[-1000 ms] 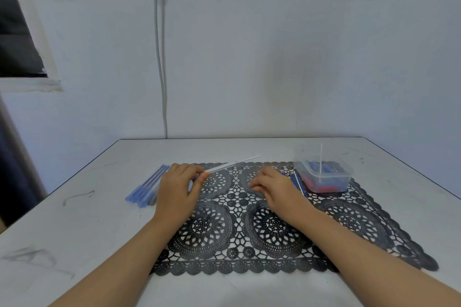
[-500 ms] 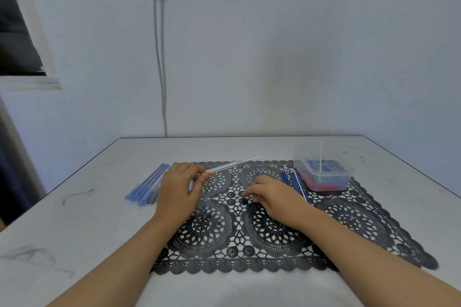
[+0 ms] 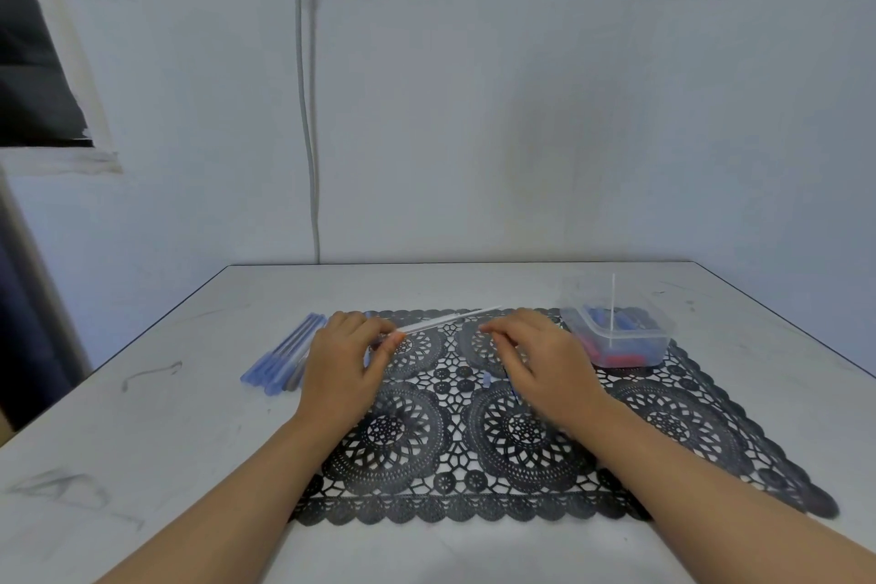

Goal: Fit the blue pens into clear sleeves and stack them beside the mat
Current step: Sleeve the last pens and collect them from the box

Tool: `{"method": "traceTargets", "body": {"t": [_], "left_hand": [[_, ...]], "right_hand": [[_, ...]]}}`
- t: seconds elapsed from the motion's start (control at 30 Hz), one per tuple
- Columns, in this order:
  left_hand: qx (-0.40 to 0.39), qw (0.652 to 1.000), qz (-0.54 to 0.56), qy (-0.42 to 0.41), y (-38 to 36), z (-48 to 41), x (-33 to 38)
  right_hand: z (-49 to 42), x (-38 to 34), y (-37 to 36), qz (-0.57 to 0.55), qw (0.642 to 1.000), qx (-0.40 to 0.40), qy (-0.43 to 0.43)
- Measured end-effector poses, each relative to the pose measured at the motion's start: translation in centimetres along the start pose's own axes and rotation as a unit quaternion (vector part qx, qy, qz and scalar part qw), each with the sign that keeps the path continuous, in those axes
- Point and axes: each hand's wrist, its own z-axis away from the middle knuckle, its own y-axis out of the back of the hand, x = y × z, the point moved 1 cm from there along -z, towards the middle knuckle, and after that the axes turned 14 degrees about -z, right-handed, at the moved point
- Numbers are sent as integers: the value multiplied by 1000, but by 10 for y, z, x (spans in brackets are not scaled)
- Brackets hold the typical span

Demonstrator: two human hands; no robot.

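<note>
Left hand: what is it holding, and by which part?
The left hand pinches the clear sleeve by its near end.

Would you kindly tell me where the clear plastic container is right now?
In the head view, the clear plastic container sits on the black lace mat's far right corner, just right of the right hand.

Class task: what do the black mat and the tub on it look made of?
Mat: likely vinyl or rubber, matte black; lace-like cut-outs show the table through. Tub: clear, glossy plastic; blue and red contents show through its wall.
</note>
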Motion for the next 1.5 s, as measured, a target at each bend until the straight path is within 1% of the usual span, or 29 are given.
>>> {"method": "traceTargets", "body": {"t": [0.03, 0.1, 0.2, 0.33, 0.47, 0.6, 0.87, 1.3, 1.4, 1.5], "left_hand": [[1, 1000, 0, -2, 0, 0, 0], [3, 1000, -3, -11, 0, 0, 2], [7, 1000, -6, -25, 1, -1, 6], [9, 999, -15, -33, 2, -1, 9], [6, 999, -17, -35, 2, -1, 10], [10, 999, -17, -31, 2, -1, 9], [6, 999, -22, -32, 3, -1, 8], [-11, 999, -24, -27, 5, 0, 9], [-16, 999, -17, -26, 4, 0, 9], [-15, 999, -11, -27, 5, 0, 9]], "right_hand": [[0, -2, 1, -9, 1000, 22, 20], [0, -5, 1, -12, 998, 35, 53], [0, -7, -5, 0, 997, 16, 79], [2, -7, -11, 22, 996, -19, 84], [3, -7, -13, 35, 997, -45, 57], [2, -4, -12, 59, 996, -47, 45], [-2, 4, 1, 92, 995, 16, 33], [-2, 20, 7, 108, 991, 68, -48], [-1, 21, 10, 115, 987, 88, -73], [-1, 23, 11, 107, 982, 80, -132]]}}
